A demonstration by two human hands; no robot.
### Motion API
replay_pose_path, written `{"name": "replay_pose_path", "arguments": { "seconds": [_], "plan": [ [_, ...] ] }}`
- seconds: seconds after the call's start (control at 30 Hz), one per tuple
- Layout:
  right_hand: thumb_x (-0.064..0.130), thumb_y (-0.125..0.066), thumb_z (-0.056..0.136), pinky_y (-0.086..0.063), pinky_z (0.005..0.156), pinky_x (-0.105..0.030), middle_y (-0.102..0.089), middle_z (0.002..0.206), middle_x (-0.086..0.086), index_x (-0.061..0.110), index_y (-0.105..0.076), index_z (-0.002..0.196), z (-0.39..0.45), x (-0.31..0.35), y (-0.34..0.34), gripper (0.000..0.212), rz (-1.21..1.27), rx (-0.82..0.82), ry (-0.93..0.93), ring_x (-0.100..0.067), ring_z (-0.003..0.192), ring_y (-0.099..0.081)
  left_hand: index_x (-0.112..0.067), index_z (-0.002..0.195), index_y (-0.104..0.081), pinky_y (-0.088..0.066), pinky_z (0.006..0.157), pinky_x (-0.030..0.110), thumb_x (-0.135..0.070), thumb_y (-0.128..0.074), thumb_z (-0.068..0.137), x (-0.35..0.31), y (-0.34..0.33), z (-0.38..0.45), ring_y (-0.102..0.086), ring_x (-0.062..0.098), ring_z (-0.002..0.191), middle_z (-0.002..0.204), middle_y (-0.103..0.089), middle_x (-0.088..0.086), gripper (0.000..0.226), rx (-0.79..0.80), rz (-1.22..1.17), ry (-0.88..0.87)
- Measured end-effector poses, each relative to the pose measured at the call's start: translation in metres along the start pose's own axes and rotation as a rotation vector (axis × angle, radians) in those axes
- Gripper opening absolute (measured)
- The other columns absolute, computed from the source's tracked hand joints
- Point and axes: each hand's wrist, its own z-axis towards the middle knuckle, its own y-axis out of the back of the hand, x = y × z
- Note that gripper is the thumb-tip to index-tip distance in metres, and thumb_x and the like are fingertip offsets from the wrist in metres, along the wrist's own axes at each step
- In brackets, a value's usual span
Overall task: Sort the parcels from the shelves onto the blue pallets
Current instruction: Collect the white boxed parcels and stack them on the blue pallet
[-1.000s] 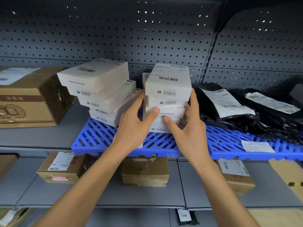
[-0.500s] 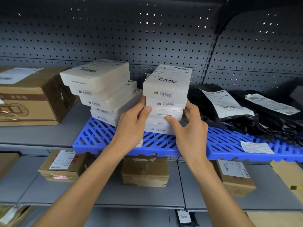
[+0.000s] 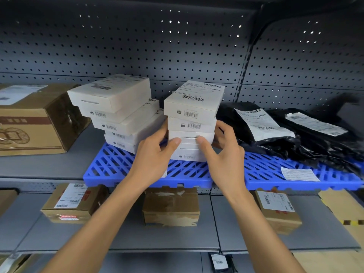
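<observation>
Basically both hands, left hand (image 3: 155,154) and right hand (image 3: 222,154), grip the stack of white barcoded boxes (image 3: 192,123) on blue pallet (image 3: 110,166), fingers closed round it.

The upper grey shelf (image 3: 49,166) carries a large brown carton (image 3: 33,123) at its left end and two blue pallets side by side. The left blue pallet (image 3: 118,168) bears two stacks of white boxes: a skewed left stack (image 3: 118,113) and a straighter right stack (image 3: 192,119). The right blue pallet (image 3: 275,170) bears black mailer bags (image 3: 295,138) with white labels, and a loose label (image 3: 299,174) near its front edge. The lower grey shelf (image 3: 167,239) carries three small brown cartons: one at left (image 3: 72,203), one in the middle (image 3: 171,207), one at right (image 3: 277,211). A flat brown parcel (image 3: 346,209) lies at the far right.
</observation>
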Motion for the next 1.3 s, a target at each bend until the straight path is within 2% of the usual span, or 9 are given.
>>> {"name": "replay_pose_path", "arguments": {
  "seconds": [0.1,0.23,0.3,0.43,0.57,0.73,0.97,1.17,1.3],
  "plan": [
    [0.024,-0.065,0.098,-0.052,0.102,-0.029,-0.067,0.13,0.016,0.02,-0.053,0.141,0.002,-0.002,0.003,0.046,0.028,0.024,-0.021,0.006,0.119,-0.06,-0.036,0.141,-0.055,-0.051,0.105,0.036,-0.024,-0.059,0.1,0.004,-0.001,-0.002,-0.059,-0.005,0.119,0.127,-0.065,-0.026,0.043,-0.009,0.011,0.008],
    [0.018,-0.063,0.099,-0.051,0.094,-0.014,-0.07,0.122,0.015,0.015,-0.059,0.132,0.003,-0.003,0.003,0.034,0.058,0.035,-0.04,0.013,0.111,-0.061,-0.034,0.138,-0.059,-0.05,0.105,0.031,-0.024,-0.058,0.101,0.005,0.0,0.001,-0.058,-0.009,0.116,0.124,-0.066,-0.027,0.039,-0.012,0.029,0.019],
    [0.014,-0.062,0.099,-0.05,0.091,-0.011,-0.069,0.116,0.02,0.013,-0.059,0.13,0.004,-0.004,0.003,0.032,0.075,0.03,-0.046,0.013,0.11,-0.061,-0.035,0.139,-0.057,-0.049,0.107,0.032,-0.024,-0.058,0.101,0.005,0.002,0.002,-0.058,-0.009,0.117,0.124,-0.065,-0.028,0.04,0.001,0.055,0.015],
    [0.011,-0.061,0.099,-0.05,0.087,-0.011,-0.067,0.107,0.027,0.014,-0.062,0.126,0.006,-0.007,0.004,0.027,0.075,0.024,-0.057,0.012,0.108,-0.063,-0.034,0.145,-0.052,-0.047,0.11,0.033,-0.022,-0.056,0.102,0.006,0.004,0.003,-0.055,-0.009,0.122,0.13,-0.063,-0.026,0.045,0.022,0.056,0.013],
    [0.011,-0.061,0.099,-0.05,0.084,-0.01,-0.07,0.107,0.022,0.013,-0.063,0.123,0.008,-0.008,0.003,0.024,0.085,0.018,-0.062,0.009,0.105,-0.065,-0.034,0.15,-0.045,-0.041,0.115,0.034,-0.018,-0.056,0.102,0.008,0.007,0.002,-0.05,-0.01,0.127,0.134,-0.059,-0.029,0.052,0.06,0.027,0.016],
    [0.016,-0.064,0.098,-0.047,0.084,-0.006,-0.073,0.109,0.016,0.015,-0.064,0.12,0.004,-0.007,-0.001,0.022,0.096,0.0,-0.059,0.011,0.104,-0.064,-0.029,0.147,-0.051,-0.042,0.114,0.031,-0.016,-0.055,0.102,0.006,0.008,0.002,-0.053,-0.009,0.126,0.133,-0.061,-0.026,0.047,0.066,-0.017,0.019],
    [0.019,-0.064,0.099,-0.049,0.088,-0.009,-0.07,0.11,0.02,0.014,-0.063,0.124,0.001,-0.01,0.001,0.026,0.088,0.0,-0.041,0.012,0.108,-0.063,-0.03,0.139,-0.059,-0.044,0.112,0.038,-0.018,-0.056,0.102,0.006,0.011,0.008,-0.056,0.0,0.127,0.129,-0.065,-0.024,0.039,0.097,-0.006,0.04],
    [0.013,-0.067,0.097,-0.051,0.097,-0.017,-0.067,0.128,0.014,0.016,-0.058,0.138,-0.004,-0.015,0.004,0.043,0.084,0.088,-0.042,0.006,0.117,-0.061,-0.029,0.141,-0.057,-0.046,0.11,0.032,-0.015,-0.063,0.098,0.006,0.013,0.008,-0.057,-0.006,0.121,0.127,-0.065,-0.024,0.046,0.129,0.029,0.059],
    [0.013,-0.064,0.098,-0.052,0.101,-0.024,-0.069,0.118,0.024,0.021,-0.064,0.132,-0.005,-0.019,0.006,0.035,0.036,0.12,-0.047,0.008,0.113,-0.062,-0.028,0.137,-0.061,-0.046,0.108,0.025,-0.011,-0.064,0.097,0.006,0.01,0.007,-0.059,-0.008,0.118,0.123,-0.067,-0.025,0.044,0.125,0.035,0.067]
  ]
}}
